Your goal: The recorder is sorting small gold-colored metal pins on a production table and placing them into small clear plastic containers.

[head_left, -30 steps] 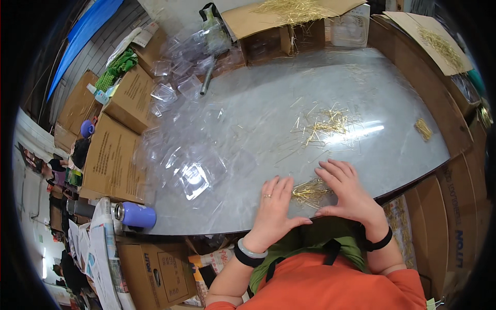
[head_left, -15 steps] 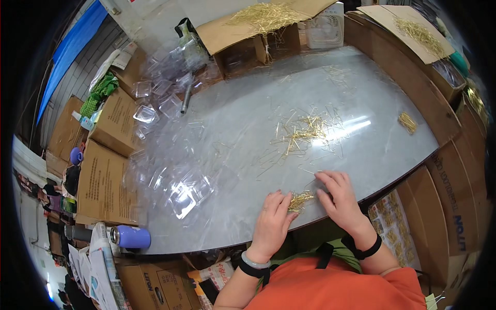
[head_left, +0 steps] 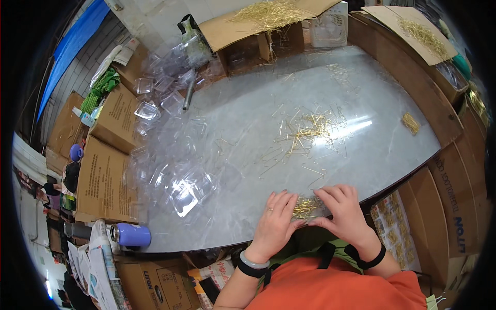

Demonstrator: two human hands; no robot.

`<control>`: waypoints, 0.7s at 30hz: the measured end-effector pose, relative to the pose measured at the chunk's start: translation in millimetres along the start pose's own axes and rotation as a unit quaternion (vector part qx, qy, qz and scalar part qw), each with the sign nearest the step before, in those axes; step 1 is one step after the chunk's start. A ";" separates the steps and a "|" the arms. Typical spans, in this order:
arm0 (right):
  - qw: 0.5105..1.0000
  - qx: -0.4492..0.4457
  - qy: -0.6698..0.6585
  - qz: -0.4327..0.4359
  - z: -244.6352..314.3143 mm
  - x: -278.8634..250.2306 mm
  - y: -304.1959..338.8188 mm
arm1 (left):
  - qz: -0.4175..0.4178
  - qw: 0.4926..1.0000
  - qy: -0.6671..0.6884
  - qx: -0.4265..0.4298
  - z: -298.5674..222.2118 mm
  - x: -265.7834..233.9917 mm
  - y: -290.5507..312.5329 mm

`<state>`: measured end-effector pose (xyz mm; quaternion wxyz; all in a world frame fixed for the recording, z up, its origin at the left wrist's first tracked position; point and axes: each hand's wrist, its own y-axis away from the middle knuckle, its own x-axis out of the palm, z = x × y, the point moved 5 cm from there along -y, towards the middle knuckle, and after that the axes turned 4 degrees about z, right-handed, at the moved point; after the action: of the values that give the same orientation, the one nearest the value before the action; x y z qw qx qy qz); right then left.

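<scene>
Gold wire bundle (head_left: 306, 208) | between left fingers (head_left: 282, 204) and right fingers (head_left: 330, 199) | curved, grip unclear

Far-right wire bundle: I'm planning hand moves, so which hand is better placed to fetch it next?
Probably the right hand: it is nearer that bundle; the left hand is farther off, beyond the wires between them.
</scene>
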<state>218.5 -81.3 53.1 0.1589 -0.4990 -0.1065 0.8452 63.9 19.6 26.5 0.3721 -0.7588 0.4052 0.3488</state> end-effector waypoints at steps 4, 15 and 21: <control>0.995 -0.068 -0.065 0.037 -12.4 15.8 5.1 | 0.001 1.000 0.002 0.000 -1.4 0.4 0.3; 0.976 0.016 -0.211 -0.050 19.4 48.4 -3.3 | -0.042 0.998 0.030 -0.027 6.6 6.2 4.7; 0.964 0.024 -0.263 -0.013 15.7 47.1 -8.3 | -0.042 0.999 0.021 -0.025 12.9 1.9 8.3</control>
<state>184.8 -56.3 25.4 0.1486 -0.2538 -0.1306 0.9468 54.6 26.5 16.3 0.3586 -0.7915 0.3721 0.3264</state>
